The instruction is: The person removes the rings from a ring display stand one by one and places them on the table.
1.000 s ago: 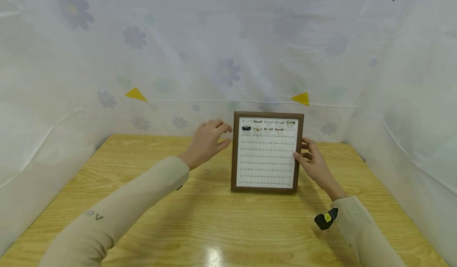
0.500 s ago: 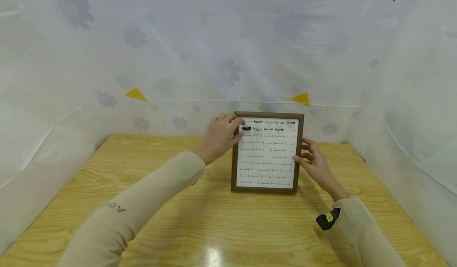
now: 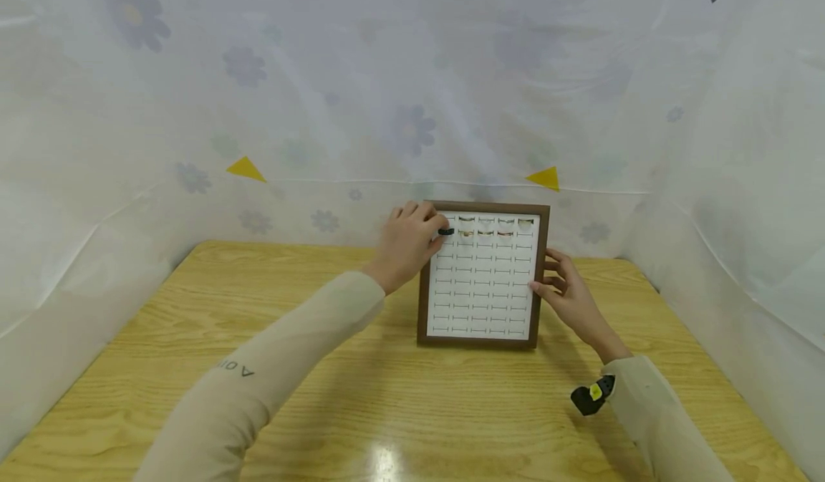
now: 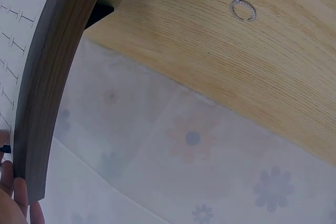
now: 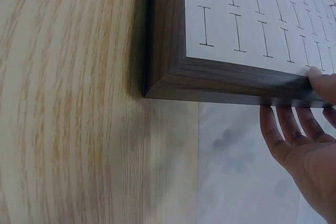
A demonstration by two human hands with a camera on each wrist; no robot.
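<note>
At the upper left corner of the display board, the left hand has its fingers curled round the frame edge, with fingertips pinching or at least touching the black ring in the second row of slots; whether it is truly gripped cannot be told. The right hand rests against the right side of the wooden frame, thumb on the front edge and fingers straight behind it, steadying it upright.

That ring looks small, hard and light, likely slippery, so I judge it is best taken by its exposed band between thumb and forefinger and drawn straight out of the slit. Other gold-toned rings sit close beside it and could be knocked. The board stands near the back of the wooden table, propped and probably easy to tip. A silver ring lies loose on the table, left of the board.
</note>
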